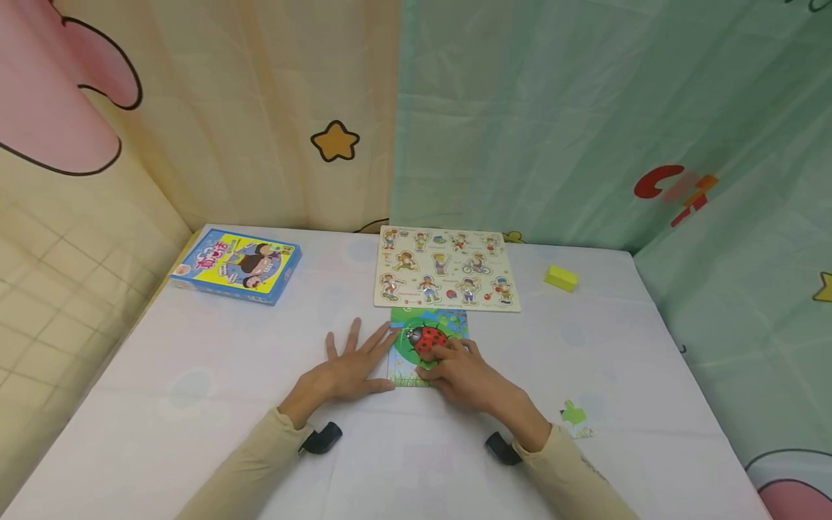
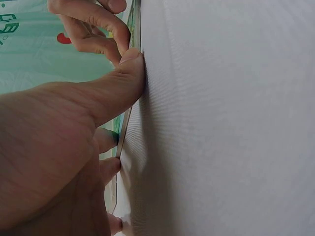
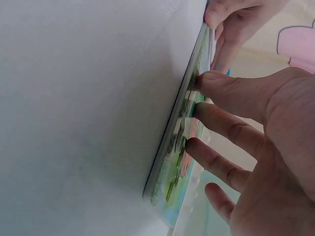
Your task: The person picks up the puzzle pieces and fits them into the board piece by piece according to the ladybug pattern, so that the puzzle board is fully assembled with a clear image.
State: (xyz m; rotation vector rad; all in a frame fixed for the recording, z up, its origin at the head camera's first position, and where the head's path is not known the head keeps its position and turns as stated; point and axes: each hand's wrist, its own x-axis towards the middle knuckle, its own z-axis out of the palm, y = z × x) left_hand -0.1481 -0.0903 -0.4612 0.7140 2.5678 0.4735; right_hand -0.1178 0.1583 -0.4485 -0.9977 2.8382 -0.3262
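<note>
A small jigsaw board (image 1: 404, 372) with a red ladybug picture lies flat on the table. My left hand (image 1: 347, 372) is palm down with fingers spread, its fingertips and thumb touching the board's left edge. Across the board, my right hand (image 1: 471, 379) rests its thumb and fingertips on the lower right of the picture, partly covering it. In the right wrist view, the right thumb, index and middle fingers (image 3: 224, 164) touch the board's surface, where some pieces sit unevenly. A loose green and white puzzle piece (image 1: 575, 417) lies to the right, beside the right sleeve.
Behind the jigsaw stands a cream board (image 1: 448, 271) with sports figures, touching or nearly touching it. A blue and yellow box (image 1: 240, 267) lies at the back left. One yellow block (image 1: 561, 279) sits at the back right. Curtains (image 1: 520, 130) hang behind the table (image 1: 403, 462).
</note>
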